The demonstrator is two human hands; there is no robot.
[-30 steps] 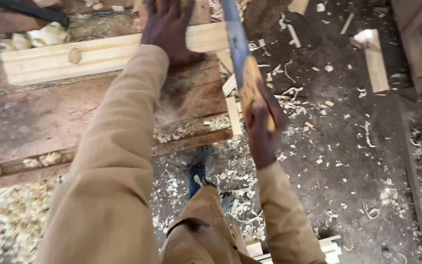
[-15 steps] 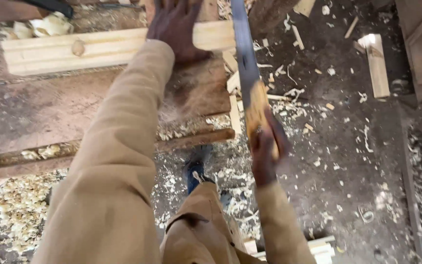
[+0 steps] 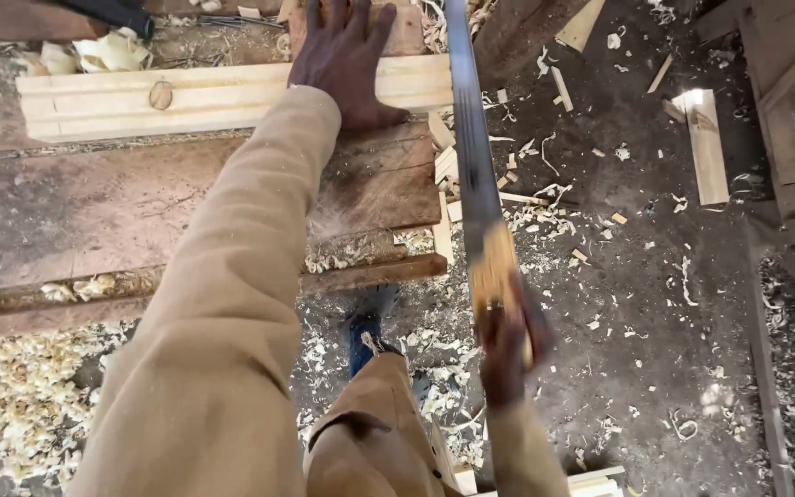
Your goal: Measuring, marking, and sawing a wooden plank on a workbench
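The bench (image 3: 140, 202) is worn and dark, with shavings (image 3: 11, 387) heaped on the floor below. Across its far edge lies the pale plank (image 3: 213, 97), its end flush with the bench end. The left hand (image 3: 347, 60) presses flat on it, fingers spread. The saw (image 3: 471, 156) stands at that end, the right hand (image 3: 508, 345) wrapped tight round its handle. I see no kerf; the cut looks barely begun
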